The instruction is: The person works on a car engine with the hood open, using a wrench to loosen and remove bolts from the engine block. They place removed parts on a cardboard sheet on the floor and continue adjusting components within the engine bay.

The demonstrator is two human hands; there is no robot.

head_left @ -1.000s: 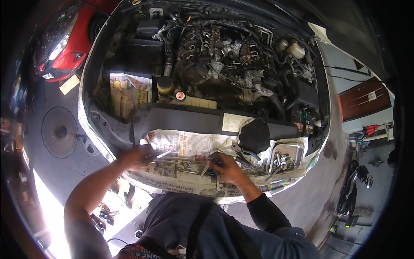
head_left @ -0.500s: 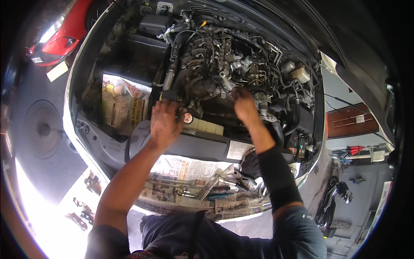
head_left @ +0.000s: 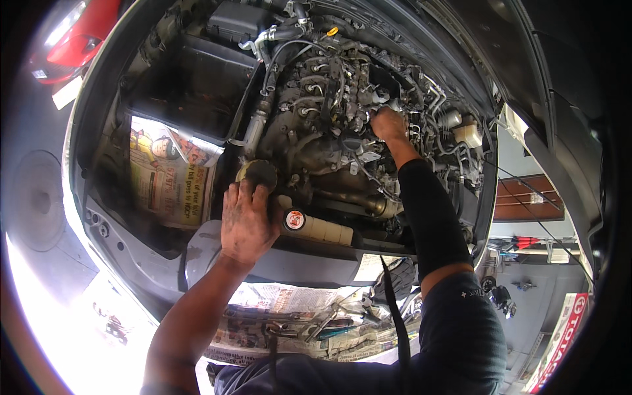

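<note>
My left hand [head_left: 247,220] leans at the front of the engine bay, its fingers stretched out and lying against a round dark hose end [head_left: 258,174]. Right beside it sits a pale coolant tank [head_left: 319,227] with a labelled cap [head_left: 294,219]. My right hand [head_left: 390,125] reaches deep over the engine [head_left: 322,145], its fingers curled down among metal fittings at the upper middle. Whatever those fingers grip is hidden behind the hand. A black sleeve [head_left: 431,210] covers my right forearm.
Newspaper [head_left: 276,299] with several hand tools [head_left: 336,322] covers the front edge. More newspaper [head_left: 174,174] lies in the left bay. The raised hood [head_left: 526,79] and a thin rod [head_left: 526,174] stand at right. A white reservoir [head_left: 467,135] sits at the engine's right.
My right hand has moved farther into the engine, up and slightly right. My left hand stays at the front, its fingers now by the hose end. The view has shifted closer over the engine.
</note>
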